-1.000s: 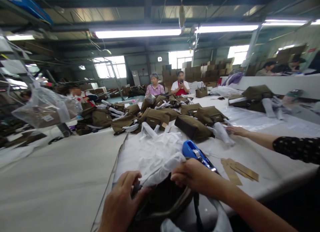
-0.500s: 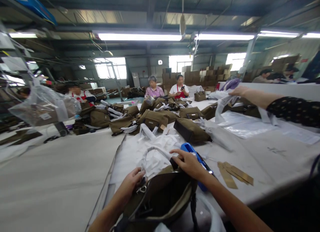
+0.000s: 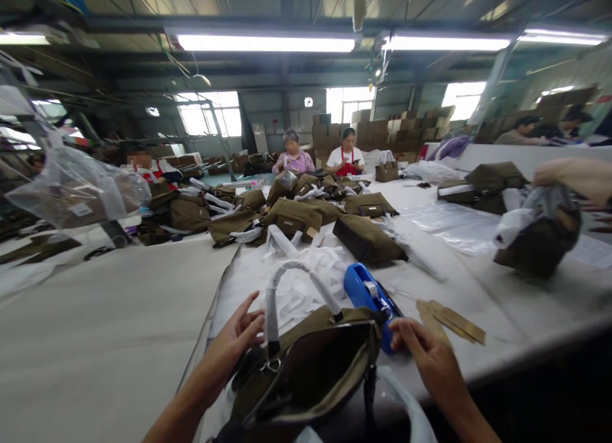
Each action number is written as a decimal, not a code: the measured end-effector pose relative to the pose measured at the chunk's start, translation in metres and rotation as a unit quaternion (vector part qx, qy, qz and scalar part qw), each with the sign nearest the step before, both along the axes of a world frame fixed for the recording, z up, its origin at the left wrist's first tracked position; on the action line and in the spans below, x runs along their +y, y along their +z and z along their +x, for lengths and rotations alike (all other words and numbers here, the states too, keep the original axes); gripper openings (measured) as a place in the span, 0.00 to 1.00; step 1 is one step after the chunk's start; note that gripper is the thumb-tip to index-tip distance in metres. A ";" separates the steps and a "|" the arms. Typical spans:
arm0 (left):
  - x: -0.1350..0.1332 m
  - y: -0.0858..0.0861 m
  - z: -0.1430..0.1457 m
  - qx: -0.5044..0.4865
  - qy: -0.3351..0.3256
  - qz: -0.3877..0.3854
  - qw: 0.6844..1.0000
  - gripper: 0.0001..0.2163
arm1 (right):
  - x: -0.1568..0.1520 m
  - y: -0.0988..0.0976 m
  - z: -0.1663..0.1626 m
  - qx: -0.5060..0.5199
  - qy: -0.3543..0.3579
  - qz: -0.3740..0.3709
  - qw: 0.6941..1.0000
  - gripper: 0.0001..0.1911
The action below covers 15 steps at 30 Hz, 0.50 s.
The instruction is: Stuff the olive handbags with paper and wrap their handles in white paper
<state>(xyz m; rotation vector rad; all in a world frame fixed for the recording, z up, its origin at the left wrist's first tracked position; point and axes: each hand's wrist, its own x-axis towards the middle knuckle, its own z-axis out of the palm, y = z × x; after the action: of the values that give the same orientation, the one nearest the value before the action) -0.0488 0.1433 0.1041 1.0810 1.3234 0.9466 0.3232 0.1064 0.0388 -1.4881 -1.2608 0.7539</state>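
The olive handbag (image 3: 306, 366) sits at the near edge of the table (image 3: 115, 334), tilted, its mouth open towards the wearer. At far left hangs a clear plastic bag (image 3: 76, 201) with something brown inside. Next comes the left hand (image 3: 241, 328), fingers spread and thumb out, just beside the wrapped handle (image 3: 271, 306) that arches up from the handbag; whether a fingertip touches it, I cannot tell. Behind the handle lie white wrapping scraps (image 3: 301, 287), with a pile of olive bags (image 3: 291, 218) beyond. Past the handbag's right end is a blue tape dispenser (image 3: 361, 287). The right hand (image 3: 425, 347), well apart from the left, has bent fingers overlapping the dispenser's near end; its grip is unclear. Farther right lie brown card strips (image 3: 454, 322), then a co-worker's blurred arm (image 3: 568, 175) above another olive bag (image 3: 540, 239).
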 end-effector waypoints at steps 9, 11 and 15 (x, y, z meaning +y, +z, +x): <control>-0.029 -0.002 -0.007 -0.019 0.000 0.012 1.000 0.36 | -0.043 -0.019 -0.001 0.059 0.189 -0.153 0.968 0.27; -0.036 -0.012 -0.013 -0.004 0.017 0.005 1.000 0.35 | -0.042 -0.019 -0.006 0.119 0.212 -0.172 0.955 0.23; -0.055 -0.041 -0.031 -0.019 0.071 0.030 0.997 0.32 | -0.041 -0.016 -0.020 0.301 0.251 -0.170 0.904 0.20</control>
<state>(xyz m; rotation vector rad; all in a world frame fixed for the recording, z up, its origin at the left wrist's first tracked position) -0.0800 0.0887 0.0627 1.0201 1.3621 1.1134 0.3035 0.0659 0.0224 -1.0428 -1.0540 1.7040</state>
